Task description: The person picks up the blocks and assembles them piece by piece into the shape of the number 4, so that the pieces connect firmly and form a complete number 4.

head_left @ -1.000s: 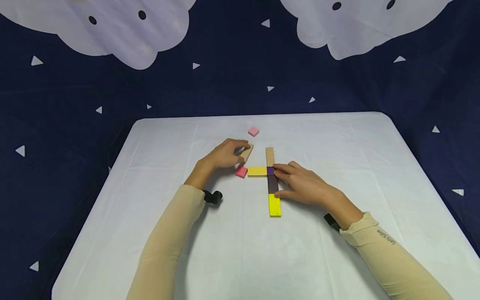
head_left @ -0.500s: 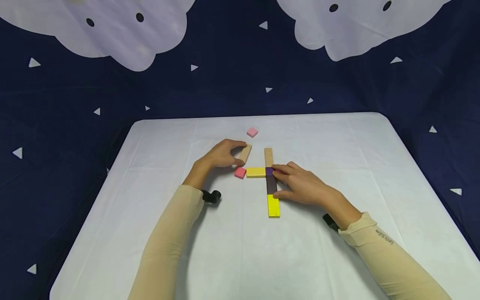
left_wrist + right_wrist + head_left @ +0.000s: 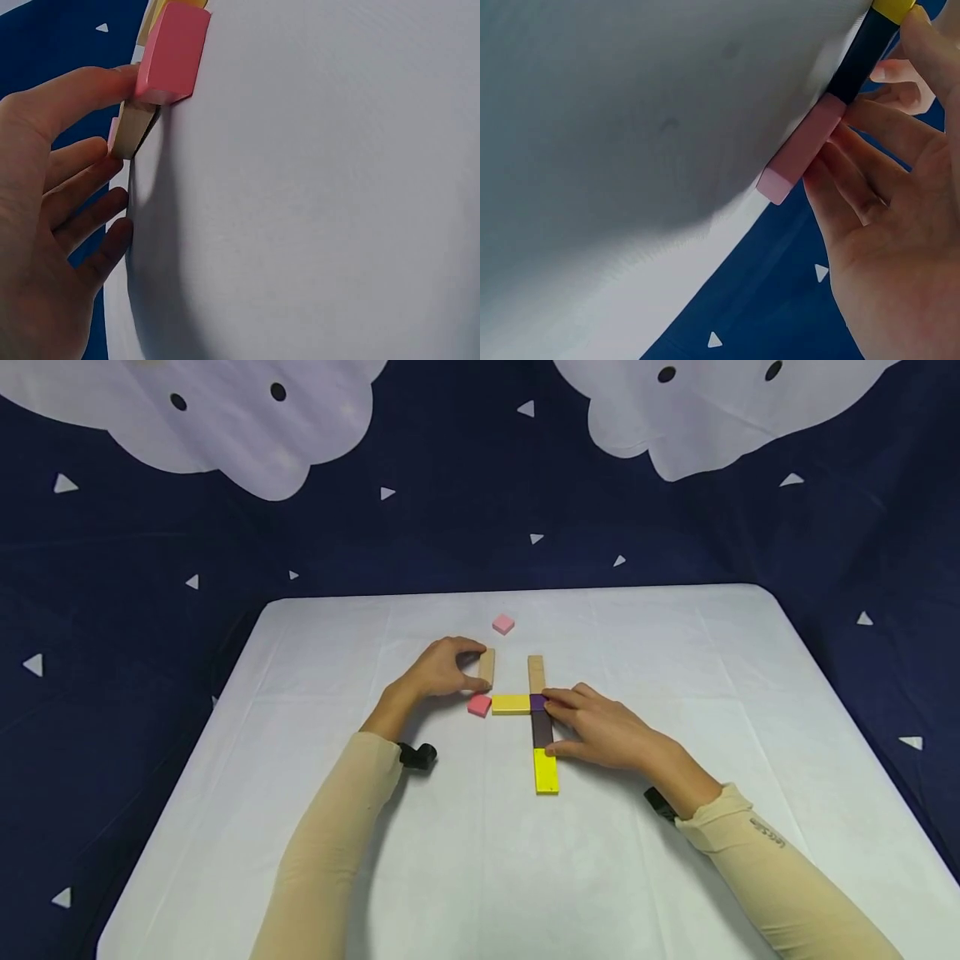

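In the head view my left hand (image 3: 444, 667) pinches a plain wooden block (image 3: 487, 667) between thumb and fingertips. Just below it lies a red-pink block (image 3: 479, 705), whose side shows large in the left wrist view. My right hand (image 3: 600, 727) rests its fingertips along a row of blocks: plain wood (image 3: 536, 673), purple (image 3: 537, 702), dark (image 3: 542, 729) and yellow (image 3: 546, 772). Another yellow block (image 3: 511, 705) sticks out left from the purple one. A pink block (image 3: 802, 154) lies against the right fingers in the right wrist view; the head view hides it.
A light pink block (image 3: 503, 624) lies alone towards the far edge of the white-covered table (image 3: 637, 877). Behind the table hangs a dark blue cloth (image 3: 465, 543) with white clouds and triangles.
The left hand has turned the plain wooden block from slanted to nearly upright in the head view, shifting it slightly left. The right hand stays in place on the row.
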Demonstrator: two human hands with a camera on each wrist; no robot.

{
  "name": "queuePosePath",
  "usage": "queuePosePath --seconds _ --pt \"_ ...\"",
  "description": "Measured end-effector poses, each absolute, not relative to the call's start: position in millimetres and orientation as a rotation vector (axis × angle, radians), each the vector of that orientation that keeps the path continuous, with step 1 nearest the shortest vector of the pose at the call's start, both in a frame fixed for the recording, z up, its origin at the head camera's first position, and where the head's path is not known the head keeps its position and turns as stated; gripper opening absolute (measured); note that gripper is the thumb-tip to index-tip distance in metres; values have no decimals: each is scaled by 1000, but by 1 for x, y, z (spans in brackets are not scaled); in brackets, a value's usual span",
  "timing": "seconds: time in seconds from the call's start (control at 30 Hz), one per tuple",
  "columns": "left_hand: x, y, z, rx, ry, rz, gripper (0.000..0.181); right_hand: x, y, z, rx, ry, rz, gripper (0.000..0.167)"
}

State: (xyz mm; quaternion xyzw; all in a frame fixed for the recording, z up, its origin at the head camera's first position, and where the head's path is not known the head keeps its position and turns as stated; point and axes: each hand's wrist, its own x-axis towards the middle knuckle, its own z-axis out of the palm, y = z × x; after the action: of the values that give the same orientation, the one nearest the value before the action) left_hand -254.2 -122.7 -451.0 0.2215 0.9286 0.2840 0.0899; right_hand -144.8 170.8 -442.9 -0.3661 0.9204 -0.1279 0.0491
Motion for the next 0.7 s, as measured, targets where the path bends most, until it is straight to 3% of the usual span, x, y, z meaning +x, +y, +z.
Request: queuePosePath --seconds 0.17,0.43,0.7 --pt "-252 -125 -450 691 2749 843 67 -145 170 -443 -1102 2805 -387 76" --pt "-252 -126 -451 719 2717 892 48 -145 170 -442 -1091 2799 -394 76" --pt "-252 -125 -451 718 2728 879 46 -144 169 -443 -1089 2800 -389 76"
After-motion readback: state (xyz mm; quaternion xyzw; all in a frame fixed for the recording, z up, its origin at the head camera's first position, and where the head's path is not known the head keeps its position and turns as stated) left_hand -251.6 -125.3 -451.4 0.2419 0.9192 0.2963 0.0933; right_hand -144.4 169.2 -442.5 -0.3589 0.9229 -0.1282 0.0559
